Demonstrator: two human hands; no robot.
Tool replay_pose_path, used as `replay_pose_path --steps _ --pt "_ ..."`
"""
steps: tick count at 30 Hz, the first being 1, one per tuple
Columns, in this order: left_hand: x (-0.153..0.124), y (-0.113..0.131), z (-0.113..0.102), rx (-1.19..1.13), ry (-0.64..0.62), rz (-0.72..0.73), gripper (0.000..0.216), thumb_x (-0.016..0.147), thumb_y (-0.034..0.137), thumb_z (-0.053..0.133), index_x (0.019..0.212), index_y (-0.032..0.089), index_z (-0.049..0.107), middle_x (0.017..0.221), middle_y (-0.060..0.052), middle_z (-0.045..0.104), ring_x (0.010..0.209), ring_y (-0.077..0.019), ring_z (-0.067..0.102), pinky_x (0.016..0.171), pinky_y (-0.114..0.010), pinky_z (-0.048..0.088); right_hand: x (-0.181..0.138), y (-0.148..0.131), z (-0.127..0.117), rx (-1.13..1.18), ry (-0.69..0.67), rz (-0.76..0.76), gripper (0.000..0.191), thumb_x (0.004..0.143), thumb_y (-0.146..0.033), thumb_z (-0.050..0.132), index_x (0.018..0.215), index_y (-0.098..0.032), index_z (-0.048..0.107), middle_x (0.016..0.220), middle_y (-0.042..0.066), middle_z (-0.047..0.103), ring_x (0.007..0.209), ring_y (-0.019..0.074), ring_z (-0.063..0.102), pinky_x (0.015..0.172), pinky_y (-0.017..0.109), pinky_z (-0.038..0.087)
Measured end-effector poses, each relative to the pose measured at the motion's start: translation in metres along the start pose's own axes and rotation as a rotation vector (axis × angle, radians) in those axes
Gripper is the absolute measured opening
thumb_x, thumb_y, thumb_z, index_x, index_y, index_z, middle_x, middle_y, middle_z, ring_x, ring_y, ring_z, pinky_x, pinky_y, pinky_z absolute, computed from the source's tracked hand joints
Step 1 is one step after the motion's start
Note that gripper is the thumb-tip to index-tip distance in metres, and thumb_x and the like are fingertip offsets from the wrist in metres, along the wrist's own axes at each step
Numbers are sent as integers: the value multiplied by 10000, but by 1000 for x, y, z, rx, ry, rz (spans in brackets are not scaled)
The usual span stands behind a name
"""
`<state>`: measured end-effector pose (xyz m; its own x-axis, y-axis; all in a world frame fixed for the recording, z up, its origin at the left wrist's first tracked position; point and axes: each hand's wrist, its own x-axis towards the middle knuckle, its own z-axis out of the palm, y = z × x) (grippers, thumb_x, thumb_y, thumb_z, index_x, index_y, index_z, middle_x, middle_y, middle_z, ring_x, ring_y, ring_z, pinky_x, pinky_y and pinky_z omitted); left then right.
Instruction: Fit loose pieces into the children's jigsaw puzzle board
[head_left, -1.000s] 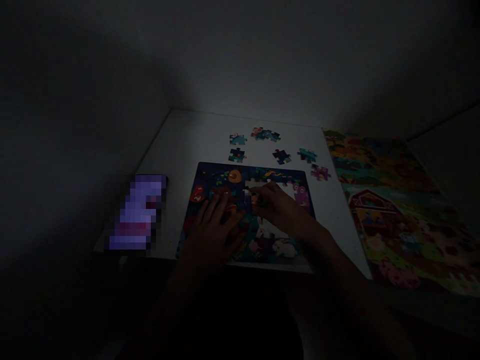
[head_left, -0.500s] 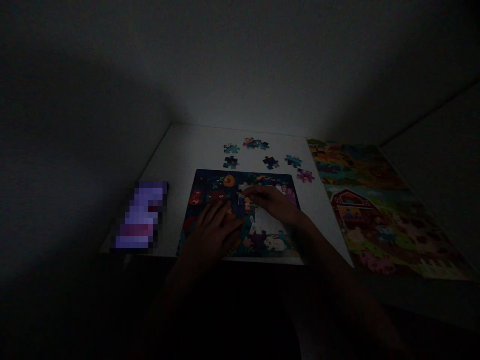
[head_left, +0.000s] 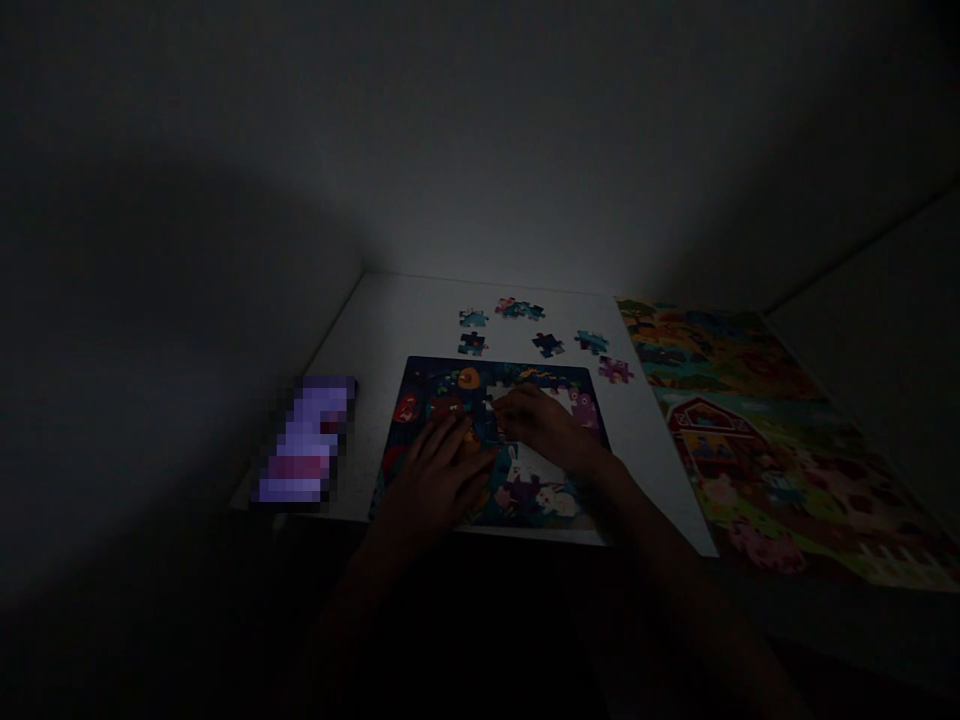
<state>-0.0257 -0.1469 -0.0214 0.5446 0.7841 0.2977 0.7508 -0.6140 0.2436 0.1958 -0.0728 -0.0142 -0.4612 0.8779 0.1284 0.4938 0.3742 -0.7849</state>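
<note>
fingers of the right hand have bent more over the board since half a second ago, hiding more of the orange patch below them, and the whole tabletop sits lower in view. taking clock directions from the board's middle, twelve at the far edge: the dark blue, rectangular jigsaw board printed with cartoon animals lies flat near the front of the white tabletop. a bare white gap shows in its picture toward three. the right hand is at two, fingertips bunched narrow; i cannot tell whether they pinch a piece. the left hand lies palm down at eight, fingers slightly spread. loose cardboard pieces lie beyond: a pale teal one and a dark blue one between eleven and twelve, a pink-and-teal cluster just past twelve, a navy one at one, a teal one between one and two, a purple one at two. a purple-faced, pixelated slab lies toward nine.
</note>
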Motion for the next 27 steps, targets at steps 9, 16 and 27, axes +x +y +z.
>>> replay_pose_path --steps 9,16,27 --pt "2 2 -1 -12 5 -12 292 952 327 535 1230 308 624 1485 -85 442 1402 -305 356 1102 -557 365 -6 -13 -6 -102 -91 8 307 864 -224 646 1169 -217 603 1095 77 565 1053 224 556 902 393 482" --pt "2 3 -2 -23 16 -22 297 966 335 512 1246 311 608 1493 -76 435 1413 -300 340 1097 -554 376 -9 -8 -6 -120 -84 96 386 875 -237 621 1255 -226 553 1141 85 580 1050 228 572 909 395 475" --pt "1 2 -1 -18 30 -9 298 962 332 522 1247 312 607 1508 -62 418 1410 -295 344 1102 -551 372 0 -7 -10 338 -77 212 220 794 -292 663 985 -214 586 844 3 611 766 176 589 692 314 472"
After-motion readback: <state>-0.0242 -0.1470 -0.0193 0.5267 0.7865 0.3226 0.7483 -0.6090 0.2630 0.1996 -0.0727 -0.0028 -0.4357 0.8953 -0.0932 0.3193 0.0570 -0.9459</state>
